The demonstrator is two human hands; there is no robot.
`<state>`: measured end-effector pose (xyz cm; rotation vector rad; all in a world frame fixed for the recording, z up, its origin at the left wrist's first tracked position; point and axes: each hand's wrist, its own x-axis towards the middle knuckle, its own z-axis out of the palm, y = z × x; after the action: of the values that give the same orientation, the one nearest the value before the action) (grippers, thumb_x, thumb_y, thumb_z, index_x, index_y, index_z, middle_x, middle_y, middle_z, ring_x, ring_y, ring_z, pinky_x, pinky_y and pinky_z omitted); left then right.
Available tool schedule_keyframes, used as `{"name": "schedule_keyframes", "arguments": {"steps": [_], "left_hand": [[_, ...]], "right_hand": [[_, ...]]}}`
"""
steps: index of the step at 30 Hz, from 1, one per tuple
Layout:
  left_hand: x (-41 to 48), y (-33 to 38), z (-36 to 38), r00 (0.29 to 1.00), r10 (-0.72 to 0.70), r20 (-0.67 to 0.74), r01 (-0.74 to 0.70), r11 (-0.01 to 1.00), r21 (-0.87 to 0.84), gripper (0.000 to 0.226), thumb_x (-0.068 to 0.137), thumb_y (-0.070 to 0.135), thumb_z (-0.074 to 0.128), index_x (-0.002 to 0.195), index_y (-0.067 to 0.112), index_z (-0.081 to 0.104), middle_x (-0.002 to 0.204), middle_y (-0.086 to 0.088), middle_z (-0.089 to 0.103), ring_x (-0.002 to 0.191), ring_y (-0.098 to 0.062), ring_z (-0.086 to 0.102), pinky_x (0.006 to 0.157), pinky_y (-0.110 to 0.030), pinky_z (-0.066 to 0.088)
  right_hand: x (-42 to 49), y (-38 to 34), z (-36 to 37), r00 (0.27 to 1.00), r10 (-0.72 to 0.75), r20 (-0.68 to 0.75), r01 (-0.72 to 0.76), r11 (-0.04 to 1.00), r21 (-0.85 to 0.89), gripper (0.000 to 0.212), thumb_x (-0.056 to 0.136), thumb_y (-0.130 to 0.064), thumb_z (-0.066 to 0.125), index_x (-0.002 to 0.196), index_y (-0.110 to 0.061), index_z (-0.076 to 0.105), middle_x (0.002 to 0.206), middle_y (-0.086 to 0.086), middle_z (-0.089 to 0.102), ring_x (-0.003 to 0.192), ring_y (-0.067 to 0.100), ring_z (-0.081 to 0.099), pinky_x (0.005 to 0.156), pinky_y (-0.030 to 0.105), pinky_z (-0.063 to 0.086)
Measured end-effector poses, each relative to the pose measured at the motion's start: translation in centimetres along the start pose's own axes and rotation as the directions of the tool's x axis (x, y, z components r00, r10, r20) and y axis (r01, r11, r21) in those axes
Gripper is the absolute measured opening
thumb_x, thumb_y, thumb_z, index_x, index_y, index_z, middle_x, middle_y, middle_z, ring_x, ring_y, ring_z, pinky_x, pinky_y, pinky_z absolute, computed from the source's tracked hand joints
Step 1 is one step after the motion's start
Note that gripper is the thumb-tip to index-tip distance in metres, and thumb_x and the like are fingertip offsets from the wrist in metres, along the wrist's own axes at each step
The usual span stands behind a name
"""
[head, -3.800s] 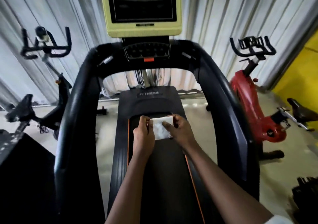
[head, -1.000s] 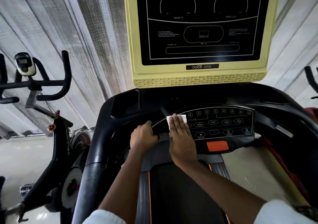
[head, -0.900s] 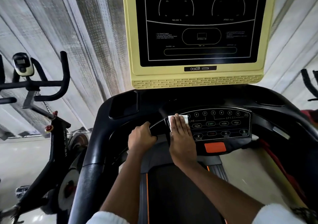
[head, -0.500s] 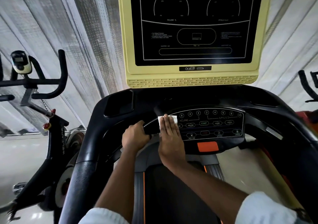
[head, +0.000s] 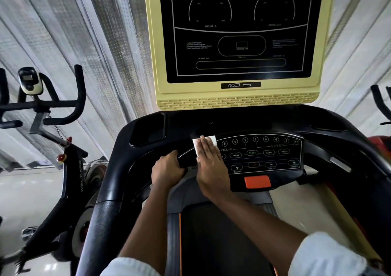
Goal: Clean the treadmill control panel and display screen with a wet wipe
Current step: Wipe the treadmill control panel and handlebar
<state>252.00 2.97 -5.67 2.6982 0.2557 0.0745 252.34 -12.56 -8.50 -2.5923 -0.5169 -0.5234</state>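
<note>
Nearest you, the treadmill belt [head: 211,244] runs under your forearms. A few seconds ago both hands held the wipe low over it; now you stand close to the console and the hands have parted. Your left grip [head: 167,169] is curled round the black curved bar [head: 186,157] just left of the buttons, steadying you, and has kept that hold for the last second. Your right grip [head: 211,169] lies flat, fingers straight and together, pressing the wet wipe [head: 211,140] onto the left end of the control panel [head: 264,155]. The wipe's white corner shows past your fingertips, just beside the "6" of the incline row; the rest is under your palm. Across the last second the wipe has barely travelled along the panel, so I judge the wiping is only just starting at this left edge. The buttons to the right, from START across to the speed keys, and the orange stop button [head: 257,181] below them look not yet covered. Farther up, the display screen [head: 241,32] in its yellow frame is untouched by either hand and well apart from the wipe. That leaves most of the panel and the whole screen to do.
</note>
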Motion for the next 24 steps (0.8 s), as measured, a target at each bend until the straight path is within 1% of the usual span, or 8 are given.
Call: {"name": "schedule_keyframes", "arguments": {"steps": [1,4,5,8,13,16,20,24], "left_hand": [[0.0,0.1,-0.1,1.0,-0.003,-0.003,0.003,1.0,-0.005,0.024,0.069,0.033,0.065,0.085,0.023,0.05,0.07,0.005,0.054,0.064,-0.023,0.052,0.055,-0.03,0.039],[-0.1,0.0,-0.2,1.0,0.003,0.0,-0.003,1.0,-0.004,0.023,0.069,0.032,0.065,0.083,0.023,0.049,0.068,0.005,0.053,0.061,-0.021,0.049,0.054,-0.03,0.039],[-0.1,0.1,-0.1,1.0,0.004,0.0,-0.004,1.0,-0.005,0.023,0.068,0.032,0.065,0.083,0.023,0.049,0.068,0.006,0.053,0.061,-0.021,0.049,0.054,-0.03,0.039],[-0.1,0.0,0.0,1.0,-0.005,-0.004,0.005,1.0,-0.014,0.025,0.067,0.031,0.064,0.087,0.025,0.051,0.069,0.006,0.052,0.065,-0.023,0.05,0.057,-0.031,0.04],[-0.1,0.0,0.1,1.0,0.01,-0.002,-0.01,1.0,-0.012,0.028,0.067,0.031,0.063,0.093,0.025,0.054,0.071,0.005,0.053,0.072,-0.028,0.058,0.059,-0.033,0.043],[-0.2,0.1,0.1,1.0,0.005,-0.014,-0.005,1.0,-0.021,0.025,0.066,0.032,0.063,0.089,0.025,0.055,0.071,0.004,0.056,0.073,-0.029,0.061,0.059,-0.034,0.047],[-0.2,0.0,0.0,1.0,0.019,-0.015,-0.019,1.0,-0.01,0.024,0.068,0.031,0.064,0.089,0.025,0.055,0.071,0.005,0.055,0.068,-0.026,0.056,0.058,-0.032,0.044],[-0.2,0.0,0.1,0.999,0.025,-0.021,-0.025,1.0,-0.005,0.025,0.068,0.033,0.066,0.09,0.026,0.055,0.071,0.005,0.055,0.067,-0.025,0.055,0.058,-0.032,0.044]], "right_hand": [[-0.3,-0.2,0.2,1.0,0.008,-0.013,-0.008,1.0,0.006,0.058,0.105,-0.014,0.036,0.161,-0.011,0.018,0.168,0.005,0.017,0.157,0.017,0.003,0.127,0.04,0.017],[-0.3,0.5,0.0,0.994,-0.102,0.023,0.103,0.994,-0.025,0.059,0.104,-0.015,0.037,0.16,-0.011,0.019,0.168,0.005,0.016,0.157,0.017,0.003,0.126,0.04,0.017],[0.1,1.1,-0.3,0.995,-0.1,0.023,0.101,0.995,-0.027,0.058,0.105,-0.015,0.036,0.16,-0.011,0.02,0.168,0.005,0.017,0.157,0.017,0.005,0.126,0.04,0.018],[0.1,1.4,-0.7,0.998,0.053,-0.025,-0.053,0.999,-0.011,0.056,0.107,-0.018,0.03,0.161,-0.012,0.016,0.168,0.006,0.016,0.157,0.018,0.003,0.126,0.04,0.017],[-0.6,2.6,-1.1,0.999,-0.038,-0.003,0.038,0.998,-0.04,0.059,0.105,-0.015,0.035,0.161,-0.013,0.015,0.169,0.005,0.014,0.157,0.016,0.001,0.126,0.04,0.018],[-0.8,2.2,-1.0,0.995,0.09,-0.043,-0.091,0.996,-0.011,0.057,0.106,-0.016,0.031,0.161,-0.013,0.016,0.168,0.007,0.016,0.157,0.018,0.003,0.126,0.041,0.019],[-1.0,3.0,-1.3,0.999,-0.045,-0.005,0.045,0.999,-0.028,0.056,0.106,-0.015,0.032,0.161,-0.012,0.018,0.168,0.006,0.016,0.157,0.017,0.004,0.126,0.041,0.019],[-2.0,2.9,-1.3,0.994,0.092,-0.05,-0.093,0.996,-0.011,0.057,0.105,-0.014,0.031,0.161,-0.011,0.015,0.168,0.007,0.016,0.157,0.018,0.003,0.126,0.041,0.019]]}}
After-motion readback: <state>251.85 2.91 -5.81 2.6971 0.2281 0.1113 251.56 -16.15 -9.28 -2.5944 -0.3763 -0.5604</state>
